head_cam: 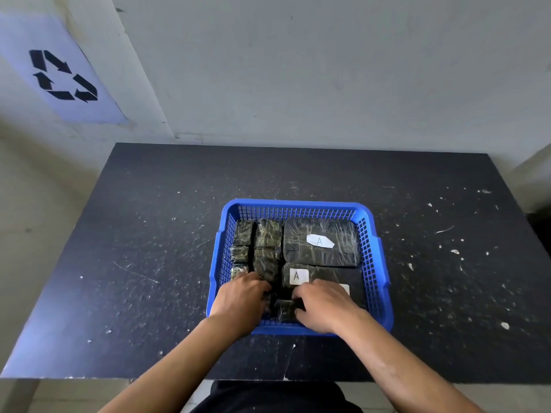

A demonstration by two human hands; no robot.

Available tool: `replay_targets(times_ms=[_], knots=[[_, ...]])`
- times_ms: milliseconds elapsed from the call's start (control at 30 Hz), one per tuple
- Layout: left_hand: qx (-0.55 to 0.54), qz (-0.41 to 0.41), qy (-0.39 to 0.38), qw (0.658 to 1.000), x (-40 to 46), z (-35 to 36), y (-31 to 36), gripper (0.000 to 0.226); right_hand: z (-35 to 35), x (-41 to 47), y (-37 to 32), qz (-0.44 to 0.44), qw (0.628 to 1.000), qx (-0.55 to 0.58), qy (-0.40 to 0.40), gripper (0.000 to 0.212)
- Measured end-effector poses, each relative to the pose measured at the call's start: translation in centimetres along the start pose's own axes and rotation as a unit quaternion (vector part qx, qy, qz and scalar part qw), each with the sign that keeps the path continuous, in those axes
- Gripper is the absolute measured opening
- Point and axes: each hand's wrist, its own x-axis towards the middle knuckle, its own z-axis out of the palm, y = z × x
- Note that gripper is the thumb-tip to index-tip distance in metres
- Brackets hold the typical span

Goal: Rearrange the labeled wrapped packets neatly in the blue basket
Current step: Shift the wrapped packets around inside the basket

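Head camera: the blue basket (pixel 374 257) sits on a dark speckled table (pixel 149 234), with both hands inside its near end. The left hand (pixel 238 296) rests on the small packets at the near left corner; whether its fingers are closed on anything cannot be told. The right hand (pixel 325 305) has fingers curled onto a small dark packet (pixel 284 308) at the near middle, seemingly pinching its right edge. Two large flat packets marked "A" fill the right side, the far one (pixel 320 242) and the near one (pixel 325 275), the latter partly under the right hand. Small packets (pixel 268 239) stand in columns on the left. Assessment: the clear film wrap looks slick and crinkled, the contents firm and light. Hold recommended across opposite short edges, not by loose film.
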Motion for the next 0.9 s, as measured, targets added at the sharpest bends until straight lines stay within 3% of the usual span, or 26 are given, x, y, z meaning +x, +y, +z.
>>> replay_targets(times_ms=[200, 433, 533, 600, 667, 700, 800, 900], knots=[[0.016, -0.017, -0.009, 1.000, 0.4, 0.4, -0.1, 0.031, -0.9, -0.6, -0.3, -0.005, 0.998, 0.031, 0.051, 0.017], [0.030, -0.017, -0.019, 0.999, 0.8, 0.2, 0.2, 0.026, -2.0, -1.2, 0.1, -0.018, 0.995, 0.094, 0.003, 0.026], [-0.059, -0.033, -0.002, 0.998, 0.9, -0.9, 0.8, 0.021, -2.3, -1.4, 0.9, -0.015, 0.984, 0.156, 0.086, 0.037], [-0.269, -0.080, -0.017, 0.960, 0.9, -2.1, 1.3, 0.036, -2.3, -1.7, 1.5, -0.028, 0.969, 0.158, 0.189, 0.042], [-0.513, -0.149, -0.079, 0.842, 1.1, -3.2, 1.6, 0.044, -2.2, -2.0, 1.6, -0.050, 0.953, 0.144, 0.263, 0.042], [-0.572, -0.159, -0.098, 0.799, 1.3, -3.6, 1.6, 0.042, -2.2, -2.1, 1.4, -0.063, 0.949, 0.137, 0.278, 0.041], [-0.586, -0.127, -0.097, 0.795, 1.4, -3.9, 1.2, 0.024, -1.7, -2.3, 0.8, -0.081, 0.932, 0.201, 0.291, 0.031], [-0.633, -0.114, -0.101, 0.759, 1.7, -3.9, 0.4, 0.032, -1.7, -2.5, 1.0, -0.008, 0.856, 0.431, 0.285, 0.026]])
